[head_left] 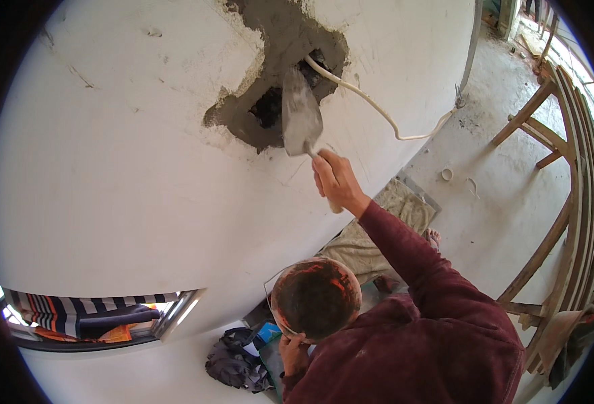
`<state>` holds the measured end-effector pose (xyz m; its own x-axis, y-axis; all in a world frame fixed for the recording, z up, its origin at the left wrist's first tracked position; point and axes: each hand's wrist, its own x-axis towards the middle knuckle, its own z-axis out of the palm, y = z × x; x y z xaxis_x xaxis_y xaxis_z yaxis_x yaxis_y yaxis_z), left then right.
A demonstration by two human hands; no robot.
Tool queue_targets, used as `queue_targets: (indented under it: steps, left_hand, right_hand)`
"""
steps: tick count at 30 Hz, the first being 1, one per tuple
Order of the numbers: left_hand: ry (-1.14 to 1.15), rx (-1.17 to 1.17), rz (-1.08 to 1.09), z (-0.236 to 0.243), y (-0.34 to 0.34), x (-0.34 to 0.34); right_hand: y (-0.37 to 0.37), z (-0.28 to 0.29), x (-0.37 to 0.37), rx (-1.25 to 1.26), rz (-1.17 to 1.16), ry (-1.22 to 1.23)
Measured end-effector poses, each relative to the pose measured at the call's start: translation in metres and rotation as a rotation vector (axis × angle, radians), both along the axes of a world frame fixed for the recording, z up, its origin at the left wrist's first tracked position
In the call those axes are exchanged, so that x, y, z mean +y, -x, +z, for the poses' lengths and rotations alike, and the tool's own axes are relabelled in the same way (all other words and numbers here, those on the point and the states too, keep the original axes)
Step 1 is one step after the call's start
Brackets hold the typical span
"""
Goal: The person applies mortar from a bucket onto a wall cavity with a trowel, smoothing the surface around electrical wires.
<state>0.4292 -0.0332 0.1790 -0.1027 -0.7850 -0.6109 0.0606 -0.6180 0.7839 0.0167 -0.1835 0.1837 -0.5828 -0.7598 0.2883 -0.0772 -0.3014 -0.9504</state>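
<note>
Grey mortar coats the trowel (pixel 302 114), whose handle is clenched in the right hand (pixel 335 180); the blade extends up from the grip, lying against the wet patch (pixel 270 60) around the wall hole. Left hand (pixel 293 350) grasps the rim of a round pan (pixel 316 297), held well below the right-hand grip.

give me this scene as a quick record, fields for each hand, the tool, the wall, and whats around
right hand: right hand raised, gripping trowel handle
tool: trowel, blade coated in grey mortar, against the patch
left hand: left hand holds round pan from below
wall: white wall with rough hole, wet grey mortar around a dark gap
cable: white cable comes out of the hole, hangs right
around: wooden ladder, cloth on floor
</note>
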Motion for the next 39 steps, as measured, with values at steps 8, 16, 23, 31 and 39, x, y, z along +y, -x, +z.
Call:
queue_targets:
  steps: [8,16,23,31,39]
  left_hand:
    - [0.011,-0.031,0.002,-0.002,0.008,-0.009]
    - [0.009,0.024,0.009,-0.008,0.009,-0.014]
    - [0.045,-0.022,-0.053,-0.008,0.025,-0.025]
    - [0.057,0.021,-0.091,-0.007,0.039,-0.025]
    - [0.052,0.068,0.001,-0.007,0.065,-0.005]
  right_hand:
    - [-0.035,0.020,0.005,0.315,0.116,-0.015]
    - [0.018,0.060,-0.021,-0.345,0.107,0.045]
    - [-0.006,0.026,0.007,0.218,0.092,0.024]
    - [-0.013,0.021,-0.011,0.175,0.179,-0.011]
    - [0.055,-0.005,0.036,0.266,0.040,-0.095]
